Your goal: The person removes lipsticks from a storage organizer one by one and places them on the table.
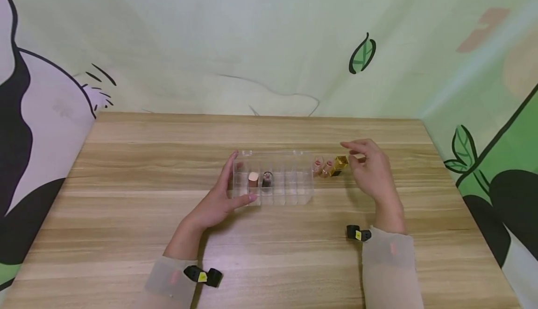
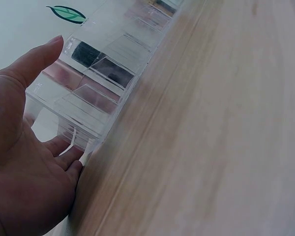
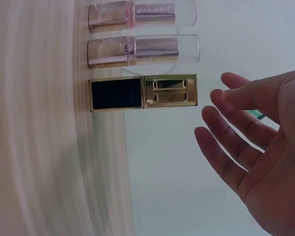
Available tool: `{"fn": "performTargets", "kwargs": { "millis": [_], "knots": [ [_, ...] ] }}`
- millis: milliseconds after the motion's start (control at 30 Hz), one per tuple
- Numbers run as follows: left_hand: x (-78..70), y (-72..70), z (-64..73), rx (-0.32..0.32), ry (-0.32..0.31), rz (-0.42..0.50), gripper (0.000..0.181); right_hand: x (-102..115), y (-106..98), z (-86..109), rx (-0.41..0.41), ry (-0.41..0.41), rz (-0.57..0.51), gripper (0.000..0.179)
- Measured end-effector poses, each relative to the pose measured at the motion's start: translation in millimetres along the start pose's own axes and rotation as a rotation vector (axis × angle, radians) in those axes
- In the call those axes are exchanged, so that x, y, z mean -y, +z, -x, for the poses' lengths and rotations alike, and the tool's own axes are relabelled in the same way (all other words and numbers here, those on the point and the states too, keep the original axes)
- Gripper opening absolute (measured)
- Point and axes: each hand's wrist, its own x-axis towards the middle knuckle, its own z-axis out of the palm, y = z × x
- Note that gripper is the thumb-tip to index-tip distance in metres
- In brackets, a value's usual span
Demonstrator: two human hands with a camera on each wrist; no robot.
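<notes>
A clear plastic lipstick organizer (image 1: pixel 299 196) with several compartments stands mid-table. My left hand (image 1: pixel 216 205) grips its left end, thumb along the front and fingers round the side and back. Inside stand a rose-gold lipstick (image 1: pixel 253 179) and a dark lipstick (image 1: pixel 267 179), both visible through the walls in the left wrist view. Right of the organizer stand a gold-and-black lipstick (image 3: pixel 117 93) and two pinkish lipsticks with clear caps, one (image 3: pixel 157 50) beside it and the other (image 3: pixel 155 14) beyond. My right hand (image 1: pixel 371 171) hovers just right of the gold one, apart from it, fingers loosely bent and holding nothing.
The wood-grain table (image 1: pixel 286 262) reaches back to a pale green printed backdrop (image 1: pixel 252 43), which also closes in both sides. Each sleeve cuff carries a small black camera, one on the left (image 1: pixel 203 276) and one on the right (image 1: pixel 358 233).
</notes>
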Motion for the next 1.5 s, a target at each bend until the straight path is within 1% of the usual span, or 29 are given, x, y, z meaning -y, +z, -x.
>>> {"fn": "performTargets", "kwargs": {
  "millis": [233, 367, 533, 667, 867, 1100, 1500],
  "knots": [
    [-0.5, -0.1, 1.4, -0.004, -0.001, 0.0, 0.116, 6.7, 2.6, 0.5, -0.04, -0.04, 0.0, 0.031],
    [-0.5, -0.6, 1.2, 0.002, 0.0, 0.002, 0.115, 12.2, 3.0, 0.4, -0.05, -0.069, -0.007, 0.03],
    [-0.8, -0.8, 1.1, 0.009, 0.005, 0.0, 0.115, 20.7, 4.9, 0.1, -0.04, -0.084, -0.031, 0.029],
    [-1.1, -0.7, 0.5, 0.007, 0.007, 0.003, 0.116, 27.4, 6.6, 0.7, -0.031, -0.101, -0.031, 0.029],
    [0.3, -0.8, -0.3, 0.007, 0.005, 0.007, 0.116, 34.7, 9.4, 1.1, -0.027, -0.145, -0.018, 0.029],
    [1.0, -0.6, -0.3, 0.005, 0.004, 0.01, 0.116, 40.4, 14.0, 1.8, -0.03, -0.203, -0.026, 0.03],
    [0.3, -0.3, -0.3, -0.002, -0.015, -0.003, 0.118, 50.2, 20.5, 2.5, 0.021, -0.23, -0.043, 0.031]
  ]
}}
